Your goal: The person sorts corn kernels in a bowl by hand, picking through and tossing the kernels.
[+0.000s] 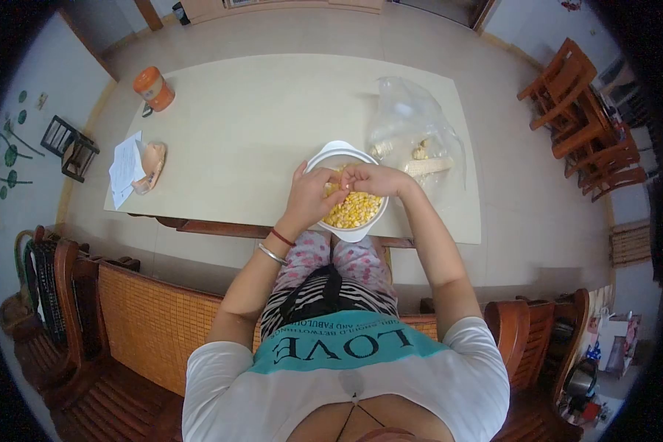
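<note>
Pale tabletop (236, 110) before wooden chairs (567, 85) at the right; at its near edge sits a white bowl (354, 235) of yellow corn kernels (353, 212); over it the left hand (313, 194) and right hand (376, 179) meet, fingers bent close, their grip impossible to tell; beside them, pale cobs (430, 166) and a clear bag (401, 110).

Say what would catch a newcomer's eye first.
Likely the round white bowl of yellow corn kernels on the pale table, the left hand and right hand meeting over it. Next, the clear plastic bag and pale corn cobs to the bowl's right, then the orange cylindrical container at the table's far left.
</note>
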A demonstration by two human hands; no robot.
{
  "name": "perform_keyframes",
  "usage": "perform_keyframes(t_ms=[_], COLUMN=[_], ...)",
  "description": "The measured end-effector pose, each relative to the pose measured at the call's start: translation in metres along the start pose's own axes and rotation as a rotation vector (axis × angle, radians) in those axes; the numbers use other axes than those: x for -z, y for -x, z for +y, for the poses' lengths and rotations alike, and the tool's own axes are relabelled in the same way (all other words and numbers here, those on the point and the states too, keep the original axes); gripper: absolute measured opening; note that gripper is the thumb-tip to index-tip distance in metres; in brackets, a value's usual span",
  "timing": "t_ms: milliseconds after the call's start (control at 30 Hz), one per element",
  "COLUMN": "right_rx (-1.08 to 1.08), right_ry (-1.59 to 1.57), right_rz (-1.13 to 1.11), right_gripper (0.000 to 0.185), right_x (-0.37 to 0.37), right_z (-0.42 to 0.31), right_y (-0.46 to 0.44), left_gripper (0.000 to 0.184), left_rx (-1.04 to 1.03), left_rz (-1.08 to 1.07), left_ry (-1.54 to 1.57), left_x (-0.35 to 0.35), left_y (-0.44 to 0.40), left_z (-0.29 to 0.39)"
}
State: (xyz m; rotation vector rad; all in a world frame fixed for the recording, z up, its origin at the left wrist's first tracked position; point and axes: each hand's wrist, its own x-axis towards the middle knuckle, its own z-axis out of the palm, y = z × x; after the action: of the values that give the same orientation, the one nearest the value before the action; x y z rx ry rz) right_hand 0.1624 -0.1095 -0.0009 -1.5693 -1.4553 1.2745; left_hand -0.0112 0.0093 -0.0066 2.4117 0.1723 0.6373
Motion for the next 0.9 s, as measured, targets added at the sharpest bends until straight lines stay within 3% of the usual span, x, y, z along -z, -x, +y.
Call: perform_keyframes(t_ms=[200, 567, 900], right_rx=[-0.025, 0.089, 0.038], right_ry=[0.004, -0.227, -0.288], right_rz=[0.045, 0.213, 0.360], right_gripper=[0.015, 0.007, 0.006], right_x=[-0.001, -0.005, -0.010], right_z=[0.001, -0.001, -0.010], right_y=[0.001, 0.000, 0.000], left_gripper=[0.028, 0.021, 0.016], left_rx=[0.037, 0.089, -0.039], left_rz=[-0.017, -0.031, -0.017], left_ry=[-0.023, 0.023, 0.076], left_x=[-0.003, -0.002, 0.003], left_y=[-0.001, -0.012, -0.022], left_z=[-0.004, 0.002, -0.008])
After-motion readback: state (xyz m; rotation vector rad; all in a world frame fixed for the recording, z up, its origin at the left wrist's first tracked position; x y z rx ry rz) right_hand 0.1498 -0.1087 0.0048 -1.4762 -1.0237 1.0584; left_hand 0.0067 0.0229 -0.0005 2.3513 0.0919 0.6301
